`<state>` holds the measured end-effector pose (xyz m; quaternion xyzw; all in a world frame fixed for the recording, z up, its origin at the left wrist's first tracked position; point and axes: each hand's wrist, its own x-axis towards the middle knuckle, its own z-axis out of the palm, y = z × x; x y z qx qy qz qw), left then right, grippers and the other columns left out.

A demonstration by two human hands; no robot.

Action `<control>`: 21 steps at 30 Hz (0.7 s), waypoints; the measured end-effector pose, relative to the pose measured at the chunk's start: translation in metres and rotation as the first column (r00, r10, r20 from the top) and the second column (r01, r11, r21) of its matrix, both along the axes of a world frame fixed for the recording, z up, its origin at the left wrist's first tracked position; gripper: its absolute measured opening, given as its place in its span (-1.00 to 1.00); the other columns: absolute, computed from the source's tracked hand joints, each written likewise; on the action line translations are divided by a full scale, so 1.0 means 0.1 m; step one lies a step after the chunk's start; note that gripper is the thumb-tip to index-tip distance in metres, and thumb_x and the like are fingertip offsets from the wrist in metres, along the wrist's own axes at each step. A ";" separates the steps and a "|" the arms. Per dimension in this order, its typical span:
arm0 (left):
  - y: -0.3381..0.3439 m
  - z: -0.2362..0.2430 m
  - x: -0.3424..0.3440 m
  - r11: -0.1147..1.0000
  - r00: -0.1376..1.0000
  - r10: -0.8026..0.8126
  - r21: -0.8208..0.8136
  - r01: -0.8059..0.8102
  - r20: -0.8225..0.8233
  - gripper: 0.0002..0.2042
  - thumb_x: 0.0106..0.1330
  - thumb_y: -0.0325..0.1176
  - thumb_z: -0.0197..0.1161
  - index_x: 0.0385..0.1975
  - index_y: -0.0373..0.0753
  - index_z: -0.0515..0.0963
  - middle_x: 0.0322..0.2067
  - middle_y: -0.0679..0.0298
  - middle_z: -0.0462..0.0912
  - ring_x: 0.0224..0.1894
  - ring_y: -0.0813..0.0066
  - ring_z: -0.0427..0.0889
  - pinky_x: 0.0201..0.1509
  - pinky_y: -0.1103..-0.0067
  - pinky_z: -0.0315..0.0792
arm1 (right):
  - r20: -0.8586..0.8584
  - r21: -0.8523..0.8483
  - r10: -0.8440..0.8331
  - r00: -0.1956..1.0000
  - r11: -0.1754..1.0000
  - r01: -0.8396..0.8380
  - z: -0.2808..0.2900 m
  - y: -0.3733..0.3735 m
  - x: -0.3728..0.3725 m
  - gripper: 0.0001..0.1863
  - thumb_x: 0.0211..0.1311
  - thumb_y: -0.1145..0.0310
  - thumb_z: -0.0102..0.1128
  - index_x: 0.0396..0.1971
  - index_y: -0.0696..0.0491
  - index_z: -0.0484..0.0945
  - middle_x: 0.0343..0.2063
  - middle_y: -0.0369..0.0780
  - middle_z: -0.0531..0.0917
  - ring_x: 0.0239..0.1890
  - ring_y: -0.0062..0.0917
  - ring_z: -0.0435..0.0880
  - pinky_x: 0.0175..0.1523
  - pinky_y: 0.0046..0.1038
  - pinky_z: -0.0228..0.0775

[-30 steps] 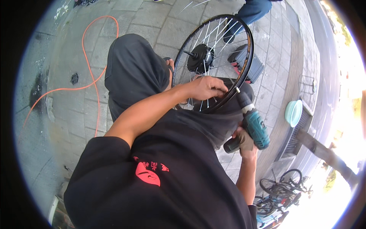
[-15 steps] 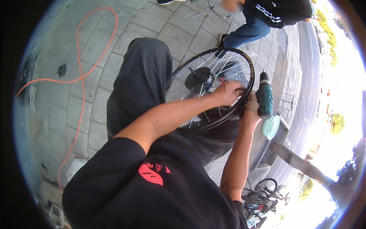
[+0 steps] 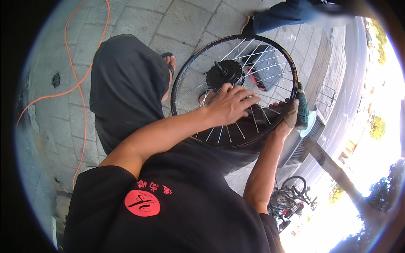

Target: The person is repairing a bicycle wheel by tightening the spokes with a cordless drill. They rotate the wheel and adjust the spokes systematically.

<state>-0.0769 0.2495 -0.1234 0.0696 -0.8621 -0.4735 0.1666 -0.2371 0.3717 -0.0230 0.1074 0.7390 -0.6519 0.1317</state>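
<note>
A spoked bicycle wheel (image 3: 180, 69) with a black rim leans over my lap, its dark hub (image 3: 225, 74) left of the middle. Several loose spoke ends stand free of the rim on the near side. My left hand (image 3: 232, 104) hovers over the spokes below the hub, fingers apart, holding nothing that I can see. At the wheel's right edge, my right hand (image 3: 290, 113), partly covered in beige, is closed on a green power drill (image 3: 302, 109) beside the rim. The drill's handle is hidden by the hand and rim.
Behind the spokes lies a dark case (image 3: 270, 69) on the paving. Another person's leg (image 3: 278, 17) is at the far side. An orange cord (image 3: 85, 126) loops at left. A pale green bowl (image 3: 311, 122) and parked bicycles (image 3: 291, 198) are at right.
My left hand has left the rim and moved toward the hub, its fingers spreading. The wheel shows larger and more face-on. The other person has partly gone out of view.
</note>
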 end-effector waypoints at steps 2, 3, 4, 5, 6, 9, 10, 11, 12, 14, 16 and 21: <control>-0.10 -0.12 -0.19 0.999 0.993 -0.019 -0.031 0.016 -0.116 -0.35 0.29 -0.19 0.50 0.41 -0.07 0.51 0.34 0.27 0.55 0.40 0.22 0.49 0.38 0.23 0.28 | 0.008 0.016 0.018 1.000 1.000 -0.018 -0.01 0.01 -0.04 -0.50 0.48 -0.09 0.34 -0.13 0.11 0.53 -0.43 -0.16 0.59 -0.45 -0.29 0.68 -0.21 -0.16 0.65; -0.15 -0.17 -0.30 0.999 0.984 -0.048 -0.023 0.044 -0.169 -0.36 0.29 -0.19 0.49 0.41 -0.09 0.51 0.33 0.26 0.57 0.37 0.23 0.51 0.38 0.23 0.28 | 0.011 0.044 0.027 1.000 0.999 -0.027 0.02 -0.02 -0.03 -0.50 0.48 -0.09 0.34 -0.13 0.12 0.53 -0.43 -0.16 0.59 -0.45 -0.29 0.68 -0.21 -0.16 0.65; -0.19 -0.19 -0.39 0.997 0.972 -0.077 -0.016 0.075 -0.224 -0.36 0.30 -0.20 0.49 0.40 -0.10 0.51 0.32 0.24 0.58 0.34 0.23 0.54 0.38 0.22 0.28 | 0.014 0.073 0.034 0.999 0.997 -0.034 0.04 -0.03 -0.02 -0.50 0.48 -0.09 0.33 -0.13 0.12 0.54 -0.43 -0.16 0.59 -0.44 -0.29 0.68 -0.21 -0.15 0.65; -0.22 -0.22 -0.48 0.992 0.955 -0.092 0.058 0.112 -0.282 -0.44 0.29 -0.21 0.50 0.29 -0.20 0.59 0.14 0.15 0.73 0.16 0.15 0.66 0.31 0.23 0.38 | 0.032 0.059 0.010 0.999 0.998 -0.012 0.03 -0.03 -0.04 -0.50 0.48 -0.09 0.33 -0.12 0.13 0.54 -0.43 -0.16 0.59 -0.45 -0.28 0.69 -0.22 -0.14 0.66; -0.28 -0.25 -0.55 0.978 0.956 -0.151 0.099 0.181 -0.251 -0.47 0.29 -0.22 0.50 0.26 -0.22 0.62 0.05 0.13 0.75 0.12 0.12 0.68 0.28 0.24 0.41 | 0.051 0.046 -0.014 0.999 0.999 0.011 0.01 -0.03 -0.06 -0.50 0.49 -0.09 0.32 -0.12 0.13 0.54 -0.43 -0.15 0.59 -0.46 -0.27 0.69 -0.22 -0.13 0.66; -0.37 -0.25 -0.71 0.962 0.925 -0.185 0.131 0.240 -0.331 -0.60 0.28 -0.24 0.50 0.04 -0.31 0.71 -0.29 0.10 0.79 -0.11 0.04 0.76 0.04 0.26 0.57 | 0.050 0.063 -0.024 0.998 0.998 0.020 -0.01 0.02 -0.11 -0.49 0.49 -0.09 0.30 -0.12 0.14 0.55 -0.44 -0.15 0.59 -0.46 -0.25 0.69 -0.23 -0.10 0.67; -0.35 -0.28 -0.72 0.956 0.927 -0.192 0.150 0.250 -0.322 -0.61 0.28 -0.24 0.50 0.03 -0.31 0.70 -0.29 0.10 0.78 -0.13 0.04 0.76 0.02 0.25 0.57 | 0.044 0.075 -0.016 0.999 0.997 0.013 -0.01 0.03 -0.11 -0.48 0.50 -0.09 0.30 -0.12 0.15 0.55 -0.44 -0.15 0.59 -0.46 -0.25 0.69 -0.23 -0.09 0.68; -0.33 -0.32 -0.73 0.951 0.929 -0.199 0.169 0.261 -0.313 -0.61 0.27 -0.24 0.51 0.02 -0.32 0.70 -0.29 0.11 0.78 -0.16 0.04 0.77 -0.01 0.25 0.58 | 0.041 0.074 -0.013 0.999 0.997 0.010 -0.01 0.04 -0.11 -0.49 0.50 -0.09 0.29 -0.11 0.15 0.55 -0.44 -0.15 0.59 -0.46 -0.25 0.69 -0.22 -0.08 0.68; -0.30 -0.36 -0.74 0.944 0.930 -0.206 0.188 0.270 -0.304 -0.62 0.27 -0.23 0.51 0.00 -0.32 0.70 -0.29 0.11 0.77 -0.18 0.04 0.77 -0.03 0.25 0.58 | 0.038 0.074 -0.010 0.999 0.997 0.007 0.00 0.03 -0.09 -0.49 0.51 -0.09 0.28 -0.11 0.16 0.55 -0.44 -0.14 0.59 -0.46 -0.24 0.69 -0.22 -0.08 0.68; -0.27 -0.42 -0.76 0.954 0.923 -0.177 0.171 0.246 -0.342 -0.63 0.27 -0.24 0.51 -0.03 -0.32 0.70 -0.29 0.11 0.77 -0.20 0.02 0.77 -0.06 0.24 0.59 | 0.049 0.063 -0.012 0.999 0.998 0.009 0.02 0.01 -0.07 -0.50 0.52 -0.08 0.27 -0.11 0.16 0.55 -0.45 -0.14 0.59 -0.45 -0.24 0.69 -0.21 -0.07 0.69; -0.26 -0.43 -0.77 0.956 0.922 -0.168 0.169 0.238 -0.350 -0.64 0.27 -0.24 0.51 -0.03 -0.32 0.69 -0.28 0.10 0.77 -0.19 0.01 0.77 -0.06 0.23 0.59 | 0.070 0.045 -0.024 0.997 0.999 0.021 0.07 -0.04 -0.06 -0.51 0.54 -0.06 0.25 -0.11 0.16 0.55 -0.45 -0.14 0.60 -0.44 -0.24 0.69 -0.21 -0.06 0.69; -0.25 -0.38 -0.76 0.910 0.947 -0.163 0.329 0.253 -0.278 -0.62 0.29 -0.23 0.51 0.01 -0.31 0.69 -0.21 0.03 0.76 -0.06 -0.03 0.75 0.06 0.20 0.57 | 0.065 0.002 -0.044 0.997 0.999 0.044 -0.01 0.03 -0.10 -0.47 0.51 -0.11 0.29 -0.08 0.15 0.55 -0.46 -0.14 0.60 -0.44 -0.24 0.71 -0.21 -0.11 0.66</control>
